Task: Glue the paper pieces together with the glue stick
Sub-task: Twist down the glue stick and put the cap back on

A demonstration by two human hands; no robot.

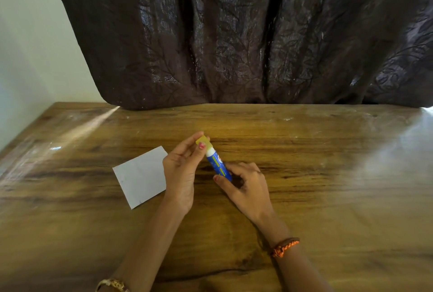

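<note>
Head view: the glue stick (219,165) is being grasped at its lower end by the right hand (243,186), while its yellow cap (203,142) is being pinched above by the left hand (181,172). It is judged light, stiff and smooth. Left of both grips, the paper piece (140,175) (thin, easily creased) is lying on the table (328,186). No container is being seen.

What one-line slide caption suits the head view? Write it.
Left hand pinches the yellow cap, right hand holds the glue stick, beside white paper.

Left hand (180,169) and right hand (243,186), fingers curled
</note>
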